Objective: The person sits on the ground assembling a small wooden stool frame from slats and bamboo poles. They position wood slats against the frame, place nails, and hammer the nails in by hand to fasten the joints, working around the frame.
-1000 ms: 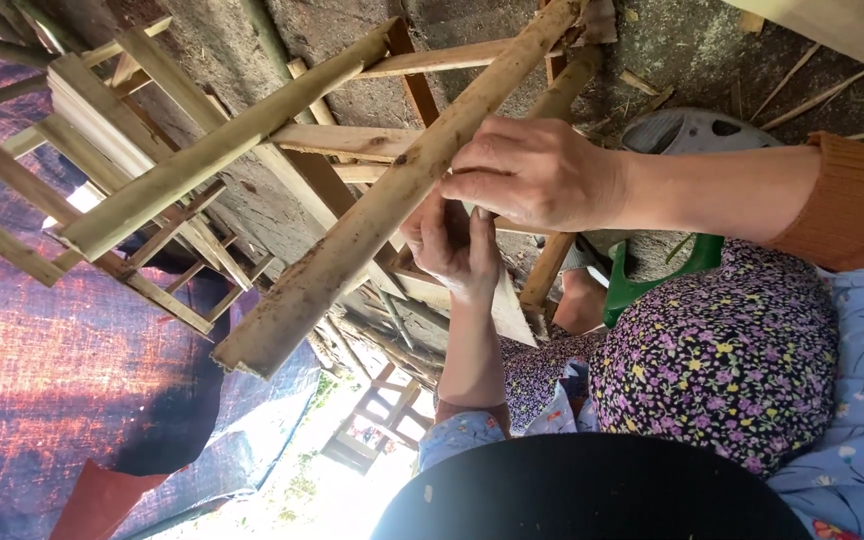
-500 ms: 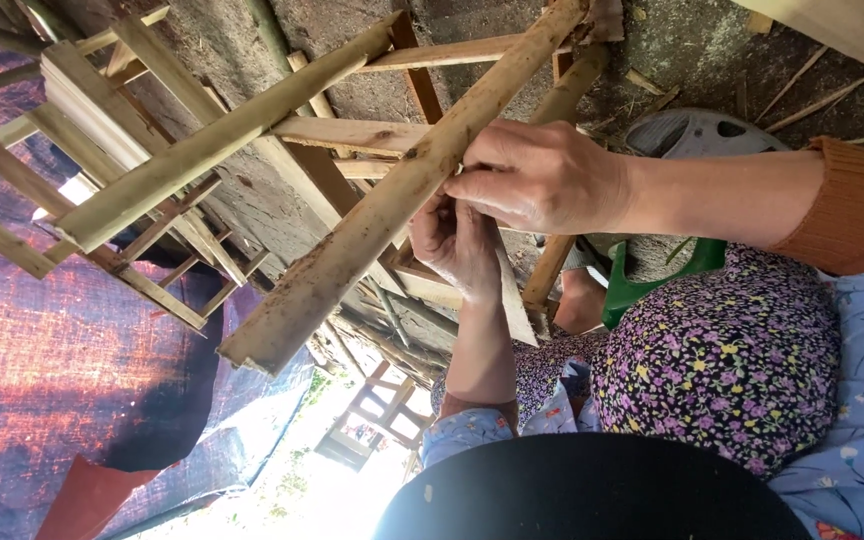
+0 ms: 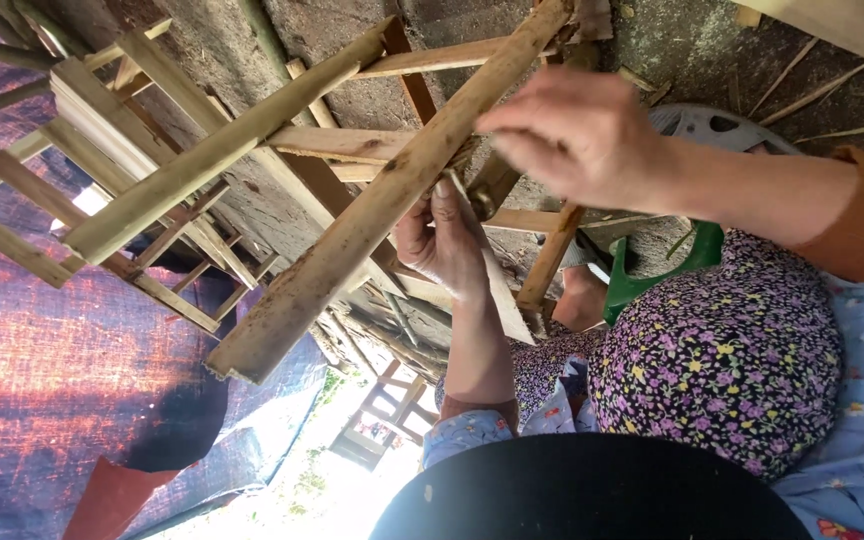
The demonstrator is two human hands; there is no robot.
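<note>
Tarp (image 3: 42, 400), purple-red, fills the lower left of the frame. Bamboo frame (image 3: 252, 130) spans the top, its long split slat (image 3: 372, 220) running diagonally through the centre. Right hand (image 3: 577, 135) has lifted off that slat, fingers loose and holding nothing. Left hand (image 3: 442, 245) now clenches a small tool, too hidden to name, just under the slat. No labels visible.

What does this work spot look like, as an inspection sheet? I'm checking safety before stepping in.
Surface: bare ground, scattered splinters.
Job's things: long slat slanting across; flat strip, maybe a blade.
Clutter: stacked wooden frames; green plastic piece.
Grippers: left hand grips the strip; right hand at the slat, grip unclear.
Cables: nothing seen.
Surroundings: tarp on the left.
</note>
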